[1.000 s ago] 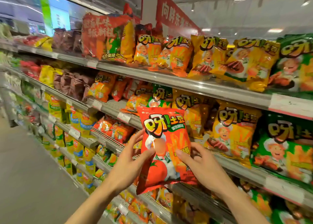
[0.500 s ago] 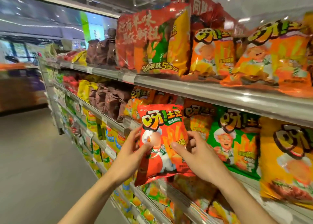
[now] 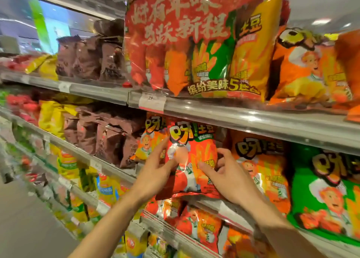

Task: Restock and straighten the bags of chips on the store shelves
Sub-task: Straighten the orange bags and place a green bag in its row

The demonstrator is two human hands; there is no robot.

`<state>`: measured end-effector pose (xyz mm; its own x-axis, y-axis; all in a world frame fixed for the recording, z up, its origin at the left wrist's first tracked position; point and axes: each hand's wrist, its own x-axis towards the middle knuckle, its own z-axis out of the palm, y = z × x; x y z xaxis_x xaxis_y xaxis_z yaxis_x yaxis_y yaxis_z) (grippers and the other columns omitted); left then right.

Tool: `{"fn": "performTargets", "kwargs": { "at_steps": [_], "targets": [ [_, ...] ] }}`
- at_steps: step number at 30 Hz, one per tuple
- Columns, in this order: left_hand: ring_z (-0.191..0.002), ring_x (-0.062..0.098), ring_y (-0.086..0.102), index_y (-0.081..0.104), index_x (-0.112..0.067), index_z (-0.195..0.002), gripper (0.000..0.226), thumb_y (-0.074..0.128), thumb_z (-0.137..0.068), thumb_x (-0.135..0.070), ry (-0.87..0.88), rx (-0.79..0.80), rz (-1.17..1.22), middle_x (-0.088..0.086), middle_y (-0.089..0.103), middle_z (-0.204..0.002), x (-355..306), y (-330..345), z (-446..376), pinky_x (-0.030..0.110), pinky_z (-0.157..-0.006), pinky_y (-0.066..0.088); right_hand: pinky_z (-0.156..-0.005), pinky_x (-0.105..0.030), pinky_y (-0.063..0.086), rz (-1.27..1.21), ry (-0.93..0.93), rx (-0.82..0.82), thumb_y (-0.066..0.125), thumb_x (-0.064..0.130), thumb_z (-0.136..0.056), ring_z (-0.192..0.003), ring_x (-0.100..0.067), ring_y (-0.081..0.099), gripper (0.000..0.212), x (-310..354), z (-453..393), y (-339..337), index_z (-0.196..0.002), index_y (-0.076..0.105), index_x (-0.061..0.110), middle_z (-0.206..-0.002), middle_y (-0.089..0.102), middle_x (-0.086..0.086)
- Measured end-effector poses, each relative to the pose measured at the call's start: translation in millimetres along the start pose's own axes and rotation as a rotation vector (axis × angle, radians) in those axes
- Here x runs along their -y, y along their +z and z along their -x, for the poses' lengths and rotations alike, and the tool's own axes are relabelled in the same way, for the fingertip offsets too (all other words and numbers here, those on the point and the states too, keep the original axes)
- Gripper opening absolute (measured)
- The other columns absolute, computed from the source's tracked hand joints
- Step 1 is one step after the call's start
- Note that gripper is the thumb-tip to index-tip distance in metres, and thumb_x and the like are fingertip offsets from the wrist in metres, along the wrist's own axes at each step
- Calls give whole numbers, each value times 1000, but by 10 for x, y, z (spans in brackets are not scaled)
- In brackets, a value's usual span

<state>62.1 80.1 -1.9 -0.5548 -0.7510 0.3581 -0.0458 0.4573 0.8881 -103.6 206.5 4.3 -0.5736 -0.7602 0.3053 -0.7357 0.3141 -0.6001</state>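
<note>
A red chip bag (image 3: 191, 156) with a cartoon chef stands upright at the front of the second shelf (image 3: 253, 119), between an orange bag (image 3: 150, 140) on its left and another orange bag (image 3: 261, 170) on its right. My left hand (image 3: 157, 174) grips the red bag's left edge. My right hand (image 3: 228, 177) holds its right edge, thumb on the front. A green bag (image 3: 327, 191) sits further right.
A large red multipack (image 3: 196, 43) and orange bags (image 3: 303, 68) fill the top shelf. Brown bags (image 3: 105, 138) and yellow bags (image 3: 52, 117) stand left on the second shelf. More red bags (image 3: 194, 222) lie on the shelf below. The aisle floor (image 3: 25, 218) lies at lower left.
Both hands have carried the red bag up and forward into the second shelf row. The camera has moved closer to the shelves and turned left.
</note>
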Motion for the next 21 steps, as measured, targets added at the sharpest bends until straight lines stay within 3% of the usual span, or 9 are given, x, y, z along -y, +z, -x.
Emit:
{"fn": "performTargets", "kwargs": {
  "at_steps": [1,3,7,9,11,14,17,21],
  "targets": [
    [-135,-11,31,33,-36,-152,69,66,-91,-40,19,32,-12,-25,32,-152,39,-24,-120,21,-113,29,-75,-34,52,23,23,-23,54,71,-84,-82,-12,63,76,40,-40,15,-142,36,25,-93,62,8],
    [-131,-12,24,29,-29,-153,65,61,-97,-32,59,88,-62,-26,27,-146,50,-27,-350,13,-107,21,-73,-35,52,60,68,-75,53,69,-86,-81,-13,62,77,102,-103,22,-143,35,20,-88,61,8],
    [-136,-6,18,20,-23,-157,66,53,-100,-34,115,246,-103,-20,22,-151,212,-1,-794,17,-112,14,-77,-31,44,188,174,-166,48,71,-87,-102,-21,59,80,172,-217,186,-144,35,17,-104,63,1],
    [-146,2,17,19,-20,-157,66,49,-102,-38,128,302,-136,-14,19,-160,305,65,-915,25,-119,15,-84,-33,45,285,197,-213,46,72,-88,-111,-25,58,74,156,-212,271,-139,44,18,-116,63,-5],
    [-150,10,19,19,-18,-157,64,45,-103,-39,152,338,-197,-4,21,-163,385,130,-964,30,-123,15,-84,-33,45,377,197,-246,46,68,-91,-110,-26,58,63,146,-201,330,-128,54,19,-116,63,-7],
    [-148,9,22,18,-18,-157,61,43,-105,-37,224,345,-216,-9,25,-157,490,183,-998,21,-118,14,-83,-35,44,520,185,-262,41,70,-91,-108,-27,57,62,154,-205,352,-120,58,18,-107,65,-7],
    [-142,2,23,20,-24,-157,57,44,-105,-32,299,341,-206,-16,24,-150,537,220,-1012,17,-113,15,-92,-38,42,598,186,-283,40,71,-91,-116,-28,53,73,141,-203,321,-137,50,14,-114,66,-8],
    [-144,17,33,25,-31,-155,51,39,-106,-28,301,406,-202,2,31,-155,632,355,-1063,26,-115,26,-92,-42,43,756,59,-355,39,61,-96,-114,-28,58,64,95,-172,358,-140,51,16,-116,69,-4]
  ]
}}
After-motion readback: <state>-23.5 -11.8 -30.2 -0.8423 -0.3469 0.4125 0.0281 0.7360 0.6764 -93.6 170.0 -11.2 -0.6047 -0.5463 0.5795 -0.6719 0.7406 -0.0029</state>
